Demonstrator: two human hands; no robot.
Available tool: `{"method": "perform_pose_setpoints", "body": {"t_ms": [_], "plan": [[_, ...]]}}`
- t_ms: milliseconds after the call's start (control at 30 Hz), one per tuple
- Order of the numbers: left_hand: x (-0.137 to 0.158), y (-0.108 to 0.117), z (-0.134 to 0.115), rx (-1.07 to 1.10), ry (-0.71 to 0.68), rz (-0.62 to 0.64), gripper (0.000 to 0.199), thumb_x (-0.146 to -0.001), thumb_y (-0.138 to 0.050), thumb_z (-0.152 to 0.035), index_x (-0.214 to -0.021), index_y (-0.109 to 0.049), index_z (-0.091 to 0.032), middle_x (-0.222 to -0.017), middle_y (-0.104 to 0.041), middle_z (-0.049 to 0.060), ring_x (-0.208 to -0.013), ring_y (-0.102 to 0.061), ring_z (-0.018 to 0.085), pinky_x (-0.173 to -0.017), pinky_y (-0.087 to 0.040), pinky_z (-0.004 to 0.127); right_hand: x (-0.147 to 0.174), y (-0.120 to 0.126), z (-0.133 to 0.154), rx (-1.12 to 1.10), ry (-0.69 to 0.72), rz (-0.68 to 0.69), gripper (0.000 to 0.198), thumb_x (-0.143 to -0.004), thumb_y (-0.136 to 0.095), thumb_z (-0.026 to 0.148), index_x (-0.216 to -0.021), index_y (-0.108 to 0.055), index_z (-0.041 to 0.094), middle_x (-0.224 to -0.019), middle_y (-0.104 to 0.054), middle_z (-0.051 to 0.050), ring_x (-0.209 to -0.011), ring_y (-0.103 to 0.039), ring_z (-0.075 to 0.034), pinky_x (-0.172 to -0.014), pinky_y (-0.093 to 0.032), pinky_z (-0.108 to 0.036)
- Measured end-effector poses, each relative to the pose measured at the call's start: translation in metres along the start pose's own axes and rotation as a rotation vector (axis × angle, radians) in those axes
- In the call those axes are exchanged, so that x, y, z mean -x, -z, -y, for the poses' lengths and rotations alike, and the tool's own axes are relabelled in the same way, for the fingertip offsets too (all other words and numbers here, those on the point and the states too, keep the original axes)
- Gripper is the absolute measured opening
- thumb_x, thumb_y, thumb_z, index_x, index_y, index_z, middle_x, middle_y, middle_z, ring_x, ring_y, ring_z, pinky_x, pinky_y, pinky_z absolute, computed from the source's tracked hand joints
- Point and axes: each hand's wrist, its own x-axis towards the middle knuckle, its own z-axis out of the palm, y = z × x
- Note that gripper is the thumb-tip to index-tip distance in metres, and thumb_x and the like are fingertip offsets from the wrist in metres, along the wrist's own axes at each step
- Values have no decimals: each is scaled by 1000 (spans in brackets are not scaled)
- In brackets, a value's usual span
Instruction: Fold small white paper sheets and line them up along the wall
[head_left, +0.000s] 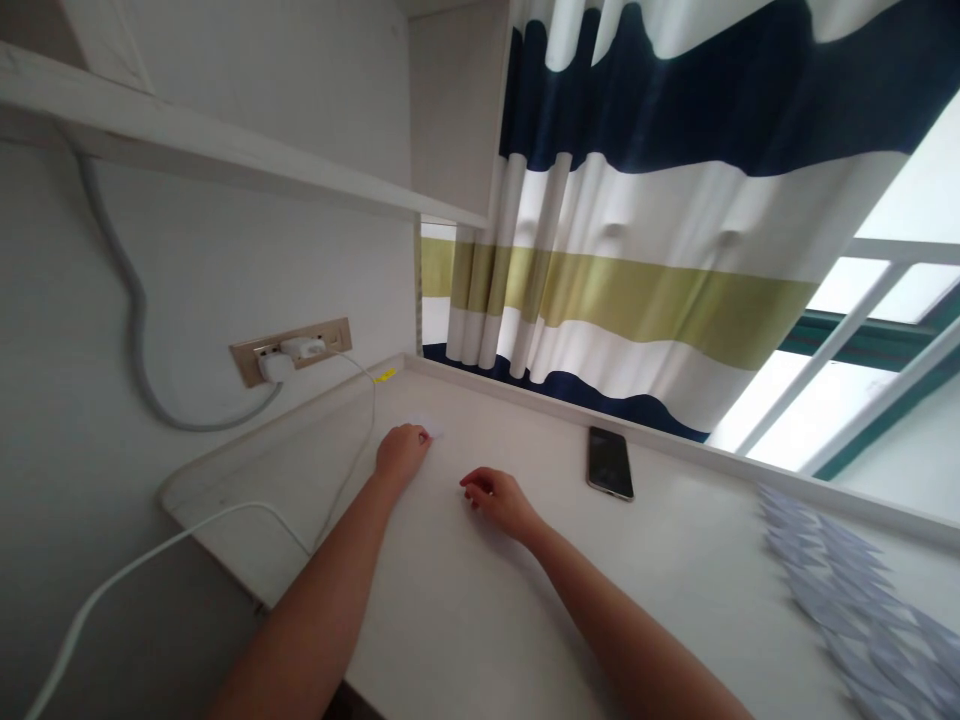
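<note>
My left hand rests near the far left part of the white desk, its fingers pinched together. At its fingertips is a small piece of white paper, hard to tell from the pale desktop. A short distance to the right, my right hand hovers low over the desk. Its fingers are bent, with a gap between thumb and forefinger and nothing visible in it. Rows of folded white paper pieces lie at the right side of the desk, blurred at the edge of view.
A dark phone lies beyond my right hand. White cables run from the wall socket across the desk's left side. A small yellow item sits near the back corner. A shelf overhangs at left; a striped curtain hangs behind.
</note>
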Motion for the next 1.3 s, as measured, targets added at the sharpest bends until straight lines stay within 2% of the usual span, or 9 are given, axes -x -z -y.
{"method": "perform_pose_setpoints", "body": {"t_ms": [267,367,500,633,800,900,1100,1200,1300], "plan": [[-4,6,0,69,107,-81,28,-77,-41,-24,-77,-68,-17,-79,-66,13,-71,-59,20,-62,-39,27,-57,-16,-1,84,32,-112,21,-71,-47,11,-83,-64,16,-71,-63,-3,-62,-55,-11,-62,-41,-23],[-6,6,3,171,162,-96,22,-73,-48,-25,-74,-68,-17,-79,-66,11,-72,-59,19,-63,-39,26,-76,-22,-5,86,24,-155,21,-72,-46,12,-81,-64,16,-71,-63,-3,-62,-55,-11,-63,-41,-23],[-11,3,8,355,193,-43,19,-69,-55,-30,-71,-67,-16,-74,-67,9,-69,-59,18,-62,-38,25,-97,-30,-9,56,12,-220,22,-71,-46,11,-83,-63,15,-70,-62,-3,-63,-55,-11,-64,-41,-23],[-17,-1,12,421,175,-11,25,-70,-54,-36,-68,-67,-15,-70,-66,7,-66,-58,17,-58,-37,25,-107,-34,-7,53,45,-279,24,-72,-45,12,-89,-62,15,-71,-63,-3,-65,-55,-12,-65,-40,-23],[-18,-6,14,395,154,-24,27,-73,-49,-35,-69,-65,-14,-72,-66,8,-67,-58,18,-60,-37,26,-106,-34,-4,159,63,-267,24,-74,-44,12,-85,-64,15,-78,-63,-6,-71,-55,-14,-69,-40,-24],[-17,-3,13,377,172,-107,23,-74,-47,-31,-72,-63,-14,-76,-66,9,-70,-57,18,-64,-38,27,-104,-35,-2,282,78,-238,23,-74,-44,13,-82,-66,13,-83,-63,-10,-76,-56,-17,-73,-39,-26],[-11,16,3,508,175,-467,26,-79,-41,-37,-74,-57,-17,-75,-62,4,-70,-55,15,-66,-40,24,-102,-39,0,328,75,-238,24,-78,-42,17,-75,-65,12,-80,-60,-13,-75,-55,-18,-72,-39,-27],[-10,18,-2,640,171,-495,29,-79,-40,-40,-70,-53,-16,-70,-59,3,-65,-53,13,-61,-41,22,-102,-36,0,181,71,-328,20,-76,-45,17,-78,-64,13,-81,-61,-10,-74,-55,-15,-72,-40,-26],[-10,14,-5,679,176,-479,28,-78,-39,-41,-66,-48,-17,-66,-56,1,-62,-50,12,-59,-40,22,-103,-31,2,-137,59,-406,21,-76,-41,16,-77,-61,14,-80,-62,-6,-69,-56,-12,-68,-42,-24]]}}
